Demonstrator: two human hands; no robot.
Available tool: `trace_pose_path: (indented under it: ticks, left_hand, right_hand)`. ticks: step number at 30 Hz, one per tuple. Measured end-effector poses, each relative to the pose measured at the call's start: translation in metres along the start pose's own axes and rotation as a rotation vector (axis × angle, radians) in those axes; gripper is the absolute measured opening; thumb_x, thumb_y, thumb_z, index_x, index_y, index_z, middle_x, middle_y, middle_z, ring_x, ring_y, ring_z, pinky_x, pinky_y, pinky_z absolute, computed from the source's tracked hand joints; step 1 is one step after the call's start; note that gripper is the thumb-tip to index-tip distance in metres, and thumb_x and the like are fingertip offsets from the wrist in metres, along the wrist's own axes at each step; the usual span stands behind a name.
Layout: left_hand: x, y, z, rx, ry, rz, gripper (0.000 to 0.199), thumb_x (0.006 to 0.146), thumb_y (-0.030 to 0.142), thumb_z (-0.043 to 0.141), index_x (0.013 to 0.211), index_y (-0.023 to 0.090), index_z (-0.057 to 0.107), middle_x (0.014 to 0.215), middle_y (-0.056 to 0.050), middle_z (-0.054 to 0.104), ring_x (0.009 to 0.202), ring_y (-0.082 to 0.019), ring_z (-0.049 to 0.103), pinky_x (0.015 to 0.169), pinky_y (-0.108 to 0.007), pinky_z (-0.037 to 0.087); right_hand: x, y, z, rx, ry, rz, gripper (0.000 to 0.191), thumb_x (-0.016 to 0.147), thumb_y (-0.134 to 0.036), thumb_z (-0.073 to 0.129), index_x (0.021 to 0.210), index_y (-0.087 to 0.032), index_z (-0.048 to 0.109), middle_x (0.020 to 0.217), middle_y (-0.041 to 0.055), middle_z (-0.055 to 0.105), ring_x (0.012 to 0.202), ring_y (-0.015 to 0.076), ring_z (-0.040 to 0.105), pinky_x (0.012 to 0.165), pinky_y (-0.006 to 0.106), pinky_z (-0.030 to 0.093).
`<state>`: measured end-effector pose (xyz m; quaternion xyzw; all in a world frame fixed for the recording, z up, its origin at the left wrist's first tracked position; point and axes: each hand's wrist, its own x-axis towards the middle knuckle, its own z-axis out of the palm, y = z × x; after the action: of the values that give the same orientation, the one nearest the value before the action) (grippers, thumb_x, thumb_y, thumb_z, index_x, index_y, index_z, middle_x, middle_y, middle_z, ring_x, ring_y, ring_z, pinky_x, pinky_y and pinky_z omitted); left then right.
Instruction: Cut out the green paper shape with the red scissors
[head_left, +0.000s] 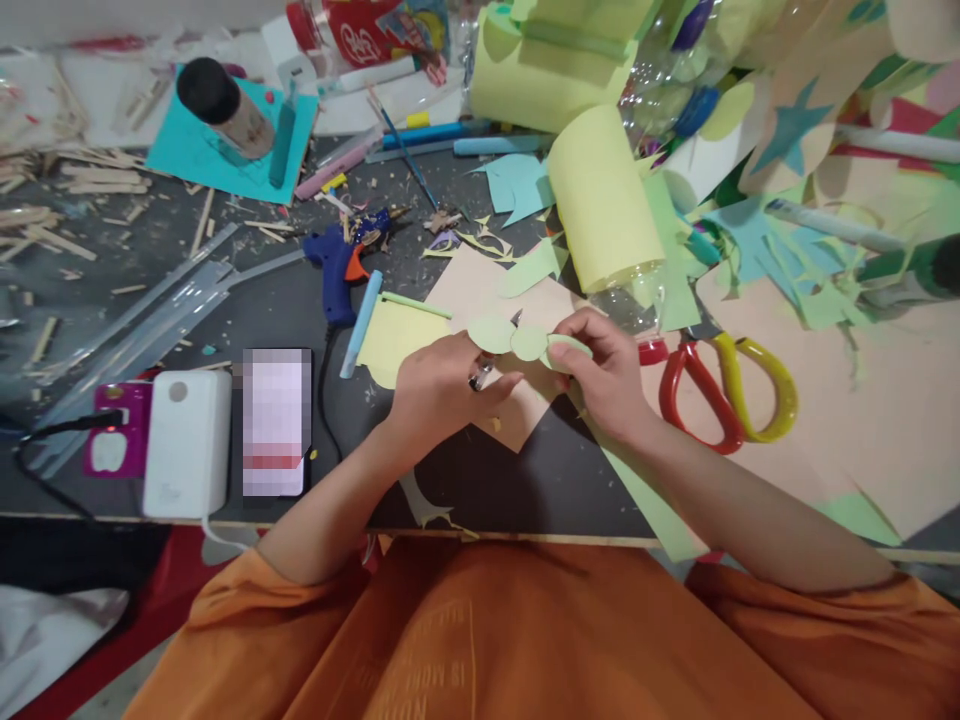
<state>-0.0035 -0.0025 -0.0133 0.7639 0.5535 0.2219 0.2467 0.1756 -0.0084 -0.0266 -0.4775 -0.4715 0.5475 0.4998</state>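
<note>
A pale green paper cutout (529, 343) with rounded lobes is held between my hands above a peach paper sheet (517, 425). My right hand (600, 365) pinches its right end between thumb and fingers. At the other end, my left hand (435, 385) is closed around the cutout's edge, its thumb sticking out and some fingers hidden. A shiny dark-and-silver piece (481, 375) shows by the left fingers, and a dark pointed tip (517, 317) rises behind the cutout. Whether these belong to one tool I cannot tell. Scissors (724, 395) with red and yellow handles lie right of my right hand.
A blue glue gun (337, 265) lies left of the hands, with glue sticks (172, 320) beyond it. A phone (276, 422) and white power bank (187, 445) sit near the front edge. A yellow paper-wrapped bottle (606, 200), paper scraps and wood sticks cover the back.
</note>
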Motion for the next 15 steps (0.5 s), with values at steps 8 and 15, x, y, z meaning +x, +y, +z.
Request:
trace_pose_path:
  ticks: [8, 15]
  left_hand:
    - [-0.002, -0.004, -0.003, 0.57, -0.068, 0.088, 0.022, 0.079, 0.022, 0.049, 0.062, 0.017, 0.063, 0.058, -0.008, 0.062, 0.057, -0.021, 0.058, 0.06, -0.033, 0.038]
    - [-0.005, 0.004, -0.039, 0.406, -0.178, -0.113, 0.02, 0.077, 0.041, 0.066, 0.073, 0.022, 0.064, 0.062, -0.005, 0.061, 0.055, -0.021, 0.054, 0.055, -0.029, 0.027]
  right_hand:
    - [0.006, -0.002, 0.001, 0.044, -0.075, 0.125, 0.033, 0.074, -0.047, 0.075, 0.071, -0.021, 0.053, 0.057, -0.0071, 0.055, 0.039, 0.0053, 0.049, 0.038, 0.02, 0.04]
    - [0.009, -0.004, 0.001, 0.029, -0.051, 0.157, 0.036, 0.069, -0.053, 0.076, 0.075, -0.023, 0.058, 0.047, -0.009, 0.05, 0.035, 0.0063, 0.044, 0.034, 0.021, 0.036]
